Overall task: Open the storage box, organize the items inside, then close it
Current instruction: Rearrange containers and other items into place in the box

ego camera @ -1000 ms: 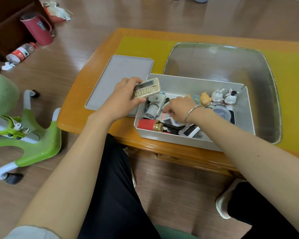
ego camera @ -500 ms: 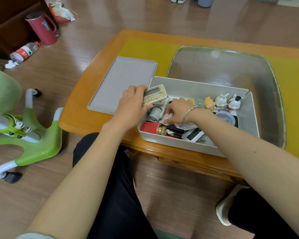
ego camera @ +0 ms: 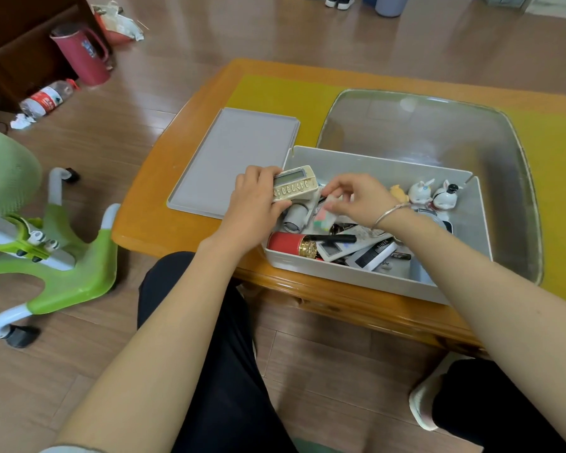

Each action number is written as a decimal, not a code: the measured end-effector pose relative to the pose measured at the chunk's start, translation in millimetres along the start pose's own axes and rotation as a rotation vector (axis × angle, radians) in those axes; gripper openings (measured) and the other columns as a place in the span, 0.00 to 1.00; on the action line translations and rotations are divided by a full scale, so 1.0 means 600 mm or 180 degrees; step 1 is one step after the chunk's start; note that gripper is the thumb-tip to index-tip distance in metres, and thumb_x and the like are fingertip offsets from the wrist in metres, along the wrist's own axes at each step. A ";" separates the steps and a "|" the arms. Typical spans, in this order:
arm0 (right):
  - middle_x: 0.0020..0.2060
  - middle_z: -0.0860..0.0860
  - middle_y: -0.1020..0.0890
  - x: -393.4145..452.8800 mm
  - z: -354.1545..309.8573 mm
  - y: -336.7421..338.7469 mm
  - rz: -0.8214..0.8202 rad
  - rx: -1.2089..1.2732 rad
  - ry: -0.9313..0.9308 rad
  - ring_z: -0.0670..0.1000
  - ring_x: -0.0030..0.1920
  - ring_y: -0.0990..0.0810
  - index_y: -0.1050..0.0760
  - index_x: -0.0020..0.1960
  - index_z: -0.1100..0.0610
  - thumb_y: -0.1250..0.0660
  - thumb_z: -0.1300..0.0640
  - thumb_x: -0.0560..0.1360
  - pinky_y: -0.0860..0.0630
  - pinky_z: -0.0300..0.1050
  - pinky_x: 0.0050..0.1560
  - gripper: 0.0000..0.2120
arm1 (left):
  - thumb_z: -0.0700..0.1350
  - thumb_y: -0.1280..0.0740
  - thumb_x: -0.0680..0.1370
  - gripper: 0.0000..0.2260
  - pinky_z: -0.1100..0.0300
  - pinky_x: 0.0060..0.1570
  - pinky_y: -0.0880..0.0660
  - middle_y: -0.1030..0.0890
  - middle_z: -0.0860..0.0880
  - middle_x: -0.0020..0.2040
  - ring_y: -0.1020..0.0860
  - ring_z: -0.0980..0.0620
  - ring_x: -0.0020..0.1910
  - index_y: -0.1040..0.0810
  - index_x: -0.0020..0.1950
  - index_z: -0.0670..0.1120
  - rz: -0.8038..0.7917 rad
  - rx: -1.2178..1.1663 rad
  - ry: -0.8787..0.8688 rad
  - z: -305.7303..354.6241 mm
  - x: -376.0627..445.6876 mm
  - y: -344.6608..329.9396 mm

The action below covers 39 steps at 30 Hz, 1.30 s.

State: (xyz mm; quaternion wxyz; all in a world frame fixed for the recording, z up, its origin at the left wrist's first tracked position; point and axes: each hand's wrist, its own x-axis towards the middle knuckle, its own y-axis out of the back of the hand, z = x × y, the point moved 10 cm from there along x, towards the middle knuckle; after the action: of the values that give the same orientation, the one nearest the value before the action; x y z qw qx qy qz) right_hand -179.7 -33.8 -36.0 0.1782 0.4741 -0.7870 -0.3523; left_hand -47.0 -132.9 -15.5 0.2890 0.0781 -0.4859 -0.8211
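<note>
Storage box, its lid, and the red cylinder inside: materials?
Storage box: looks like matte grey plastic, thin uniform walls. Lid: likely the same matte plastic, raised moulded rim. Red cylinder: glossy red body, ribbed gold end that looks metallic; could be metal or plated plastic.

Little can be read. A black-and-white packet [ego camera: 373, 255] lying in the storage box [ego camera: 356, 276] carries white lettering, partly legible as "...ENE", with "...ght" on its pale end. The red label on the bottle [ego camera: 46, 99] on the floor is too blurred to read.
</note>
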 end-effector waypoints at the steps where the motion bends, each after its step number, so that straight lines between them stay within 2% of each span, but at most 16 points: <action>1: 0.36 0.44 0.24 -0.004 0.005 0.019 0.0202 0.0017 -0.0006 0.43 0.34 0.28 0.22 0.48 0.52 0.31 0.58 0.74 0.30 0.39 0.40 0.04 | 0.47 0.34 0.79 0.23 0.54 0.62 0.36 0.32 0.44 0.64 0.36 0.45 0.62 0.35 0.72 0.46 0.0004 -0.0034 -0.0007 0.004 0.001 0.003; 5: 0.36 0.44 0.25 -0.030 0.046 0.097 0.1019 0.0257 -0.0160 0.40 0.27 0.28 0.23 0.49 0.52 0.37 0.59 0.77 0.32 0.30 0.30 0.05 | 0.50 0.32 0.77 0.23 0.58 0.57 0.37 0.30 0.48 0.64 0.34 0.47 0.61 0.33 0.70 0.48 -0.0057 -0.0121 -0.0225 0.043 0.006 0.005; 6: 0.36 0.44 0.25 -0.037 0.056 0.112 0.1152 0.0325 -0.0195 0.41 0.27 0.28 0.23 0.50 0.54 0.38 0.59 0.78 0.31 0.31 0.30 0.06 | 0.51 0.32 0.77 0.23 0.58 0.55 0.38 0.29 0.49 0.63 0.34 0.47 0.60 0.32 0.70 0.49 -0.0104 -0.0042 -0.0323 0.057 0.006 0.000; 9: 0.40 0.48 0.24 -0.057 0.082 0.152 0.1503 0.0490 -0.0309 0.52 0.37 0.25 0.23 0.52 0.57 0.40 0.60 0.78 0.26 0.46 0.39 0.08 | 0.55 0.31 0.75 0.23 0.57 0.51 0.44 0.27 0.52 0.63 0.35 0.49 0.60 0.30 0.68 0.54 -0.0228 0.0342 -0.0588 0.101 0.006 -0.024; 11: 0.44 0.52 0.23 -0.071 0.092 0.171 0.1680 0.0619 -0.0340 0.53 0.39 0.24 0.24 0.53 0.57 0.40 0.61 0.78 0.26 0.46 0.40 0.07 | 0.56 0.31 0.74 0.23 0.57 0.51 0.45 0.27 0.53 0.63 0.36 0.49 0.61 0.30 0.68 0.54 -0.0458 0.0400 -0.0723 0.126 0.006 -0.052; 15: 0.47 0.54 0.23 -0.088 0.103 0.185 0.1764 0.0590 -0.0408 0.51 0.37 0.24 0.25 0.57 0.59 0.39 0.63 0.78 0.28 0.33 0.36 0.09 | 0.55 0.30 0.74 0.23 0.56 0.52 0.43 0.26 0.53 0.63 0.36 0.51 0.57 0.29 0.68 0.55 -0.0994 0.0403 -0.1004 0.168 -0.002 -0.117; 17: 0.46 0.55 0.24 -0.091 0.107 0.188 0.1806 0.0703 -0.0456 0.49 0.36 0.25 0.26 0.58 0.62 0.39 0.64 0.77 0.28 0.34 0.38 0.10 | 0.55 0.30 0.75 0.24 0.55 0.51 0.42 0.26 0.52 0.64 0.36 0.50 0.57 0.30 0.69 0.55 -0.1125 0.0419 -0.1097 0.182 -0.006 -0.138; 19: 0.45 0.55 0.24 -0.096 0.112 0.186 0.1824 0.0802 -0.0499 0.51 0.40 0.24 0.27 0.59 0.63 0.38 0.64 0.77 0.26 0.35 0.38 0.11 | 0.54 0.30 0.74 0.24 0.56 0.50 0.43 0.26 0.52 0.65 0.35 0.49 0.58 0.30 0.69 0.54 -0.1188 0.0417 -0.1165 0.188 -0.012 -0.154; 22: 0.47 0.57 0.21 -0.098 0.113 0.183 0.1812 0.0762 -0.0492 0.52 0.43 0.22 0.25 0.58 0.61 0.37 0.63 0.77 0.25 0.31 0.35 0.10 | 0.54 0.28 0.73 0.23 0.56 0.50 0.43 0.25 0.53 0.63 0.34 0.50 0.59 0.29 0.67 0.54 -0.1285 0.0370 -0.1310 0.198 -0.019 -0.170; 24: 0.49 0.58 0.21 -0.097 0.121 0.177 0.1754 0.0844 -0.0551 0.55 0.45 0.20 0.26 0.58 0.60 0.36 0.63 0.77 0.22 0.35 0.38 0.10 | 0.55 0.28 0.72 0.23 0.56 0.52 0.41 0.24 0.54 0.62 0.33 0.51 0.60 0.28 0.66 0.55 -0.1437 0.0297 -0.1353 0.199 -0.024 -0.180; 27: 0.43 0.54 0.21 -0.096 0.133 0.171 0.1730 0.1091 -0.0620 0.50 0.38 0.21 0.27 0.58 0.63 0.36 0.64 0.77 0.22 0.36 0.36 0.11 | 0.58 0.29 0.73 0.22 0.60 0.53 0.34 0.23 0.55 0.60 0.30 0.56 0.57 0.26 0.64 0.53 -0.1668 -0.0264 -0.1190 0.197 -0.023 -0.180; 29: 0.39 0.49 0.22 -0.096 0.140 0.171 0.1768 0.1163 -0.0632 0.47 0.36 0.22 0.27 0.57 0.63 0.35 0.64 0.76 0.22 0.35 0.34 0.10 | 0.57 0.31 0.75 0.20 0.65 0.48 0.31 0.23 0.54 0.59 0.27 0.58 0.54 0.25 0.63 0.51 -0.1633 -0.0706 -0.0948 0.191 -0.009 -0.169; 31: 0.39 0.50 0.21 -0.098 0.144 0.171 0.1794 0.1218 -0.0630 0.47 0.36 0.22 0.26 0.56 0.62 0.34 0.63 0.76 0.22 0.36 0.33 0.09 | 0.54 0.32 0.77 0.17 0.65 0.49 0.31 0.23 0.53 0.60 0.26 0.58 0.54 0.26 0.64 0.50 -0.1458 -0.0785 -0.0792 0.180 0.010 -0.155; 36: 0.40 0.52 0.20 -0.102 0.147 0.173 0.1845 0.1259 -0.0652 0.50 0.36 0.20 0.26 0.52 0.59 0.33 0.62 0.75 0.21 0.38 0.32 0.06 | 0.45 0.34 0.78 0.17 0.56 0.60 0.32 0.25 0.49 0.66 0.28 0.50 0.64 0.28 0.67 0.50 -0.1019 0.0041 -0.0879 0.159 0.055 -0.139; 39: 0.39 0.50 0.21 -0.104 0.149 0.172 0.1825 0.1139 -0.0645 0.55 0.43 0.18 0.25 0.53 0.59 0.34 0.63 0.76 0.19 0.44 0.38 0.06 | 0.44 0.35 0.78 0.18 0.52 0.61 0.31 0.25 0.48 0.66 0.28 0.47 0.64 0.29 0.68 0.49 -0.1036 0.0549 -0.0939 0.148 0.080 -0.152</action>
State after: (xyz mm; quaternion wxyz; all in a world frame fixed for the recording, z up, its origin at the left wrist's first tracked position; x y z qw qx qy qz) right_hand -268.1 85.9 -19.6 0.1049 0.2201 -0.9511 -0.1897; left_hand -159.1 -59.4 -39.4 0.0709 0.0589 -0.5722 -0.8149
